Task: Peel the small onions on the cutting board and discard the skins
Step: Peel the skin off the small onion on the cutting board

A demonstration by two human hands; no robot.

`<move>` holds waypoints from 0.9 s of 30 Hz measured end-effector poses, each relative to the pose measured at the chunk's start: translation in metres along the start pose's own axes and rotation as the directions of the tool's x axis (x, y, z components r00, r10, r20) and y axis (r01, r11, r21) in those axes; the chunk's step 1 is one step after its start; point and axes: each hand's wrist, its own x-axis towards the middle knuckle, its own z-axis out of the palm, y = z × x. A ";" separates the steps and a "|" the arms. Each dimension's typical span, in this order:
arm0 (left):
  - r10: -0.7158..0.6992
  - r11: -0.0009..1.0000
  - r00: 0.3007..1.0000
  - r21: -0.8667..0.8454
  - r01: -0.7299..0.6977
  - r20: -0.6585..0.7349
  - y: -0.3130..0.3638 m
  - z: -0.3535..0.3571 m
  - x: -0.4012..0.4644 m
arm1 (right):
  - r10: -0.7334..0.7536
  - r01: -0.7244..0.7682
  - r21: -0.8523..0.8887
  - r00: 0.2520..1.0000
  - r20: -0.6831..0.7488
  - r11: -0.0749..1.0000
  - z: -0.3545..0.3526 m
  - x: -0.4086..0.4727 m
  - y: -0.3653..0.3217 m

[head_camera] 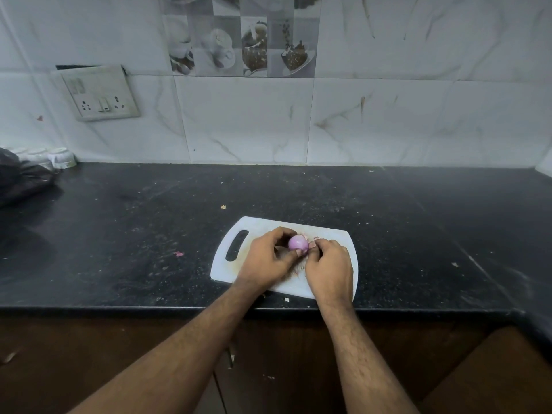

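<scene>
Onion (297, 242), pale purple and looking peeled, sits above the board (260, 225), gripped in your left hand (265, 258). Your right hand (328, 267) pinches at its right side; what those fingertips hold is unclear. Skins (295, 271) lie under your hands.

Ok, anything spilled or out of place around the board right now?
Yes. Skin scraps lie off the cutting board on the black counter: a pink bit to its left, pale flecks behind and at the front edge. The board sits askew.

Black countertop (119, 234), wall socket plate (100, 94), black bag (21, 180) at far left.
</scene>
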 end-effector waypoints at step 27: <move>0.075 0.995 0.995 0.055 -0.079 0.065 -0.004 0.002 0.003 | -0.039 0.035 0.270 0.999 0.010 0.962 -0.005 -0.004 -0.003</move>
